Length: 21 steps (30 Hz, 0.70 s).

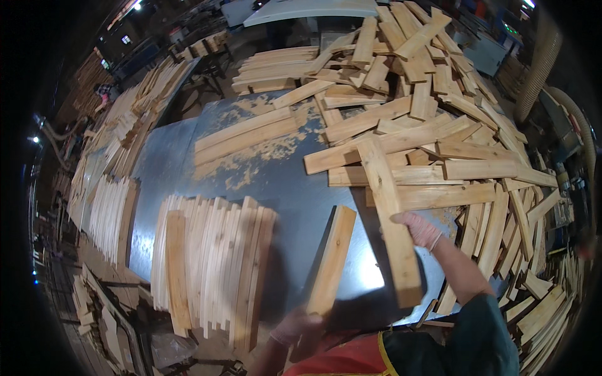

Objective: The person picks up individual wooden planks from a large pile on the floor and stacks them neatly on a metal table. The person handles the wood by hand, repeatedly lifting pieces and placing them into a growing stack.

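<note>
My left hand (297, 324), gloved, grips the near end of a short wooden board (333, 256) that slants away from me over the metal tabletop (291, 207). In a pale work glove, my right hand (418, 229) holds a longer wooden board (391, 221) by its edge near the middle. That board's far end overlaps a loose heap of boards (395, 136). Left of my left hand stands a tight row of boards on edge (211, 263), with one darker board (177, 268) lying along its top.
Sawdust (263, 152) is scattered around flat boards (244, 136) farther back. Another row of boards (110, 221) stands on the left. More stacked boards (275, 68) are behind the table. Offcuts (541, 305) lie at the lower right. A ribbed hose (538, 75) hangs at the right.
</note>
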Tool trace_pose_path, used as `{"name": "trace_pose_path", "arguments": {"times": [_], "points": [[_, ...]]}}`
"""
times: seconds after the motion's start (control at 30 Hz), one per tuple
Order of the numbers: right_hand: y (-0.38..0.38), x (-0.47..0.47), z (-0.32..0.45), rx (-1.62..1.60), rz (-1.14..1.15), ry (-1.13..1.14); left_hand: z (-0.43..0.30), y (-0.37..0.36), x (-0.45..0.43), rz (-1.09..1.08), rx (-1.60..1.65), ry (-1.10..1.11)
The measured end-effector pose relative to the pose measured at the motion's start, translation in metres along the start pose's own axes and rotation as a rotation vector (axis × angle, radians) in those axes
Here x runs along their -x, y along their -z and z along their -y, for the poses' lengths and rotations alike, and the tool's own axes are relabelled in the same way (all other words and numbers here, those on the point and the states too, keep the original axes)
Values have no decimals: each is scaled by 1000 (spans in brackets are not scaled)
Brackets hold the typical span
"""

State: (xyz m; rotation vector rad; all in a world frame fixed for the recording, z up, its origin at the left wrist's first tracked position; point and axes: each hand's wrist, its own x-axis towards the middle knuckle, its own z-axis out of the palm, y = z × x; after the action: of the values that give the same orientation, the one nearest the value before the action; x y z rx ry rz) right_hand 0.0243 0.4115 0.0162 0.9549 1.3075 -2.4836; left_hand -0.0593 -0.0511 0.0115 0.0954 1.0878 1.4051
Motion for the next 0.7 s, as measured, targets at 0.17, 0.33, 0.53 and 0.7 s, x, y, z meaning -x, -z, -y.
{"name": "trace_pose_path", "arguments": {"times": [0.17,0.33,0.53,0.7], "points": [[-101,-34,-110,-15,-108,72,26,20,32,-483,-711,-132],[-250,-47,-166,656,-84,-34,3,33,62,-994,-1351,-29],[-290,-63,-156,735,277,248,22,73,76,-1035,-1778,-190],[-117,-55,-28,1752,-535,590,23,56,72,-1077,-1723,-278]]}}
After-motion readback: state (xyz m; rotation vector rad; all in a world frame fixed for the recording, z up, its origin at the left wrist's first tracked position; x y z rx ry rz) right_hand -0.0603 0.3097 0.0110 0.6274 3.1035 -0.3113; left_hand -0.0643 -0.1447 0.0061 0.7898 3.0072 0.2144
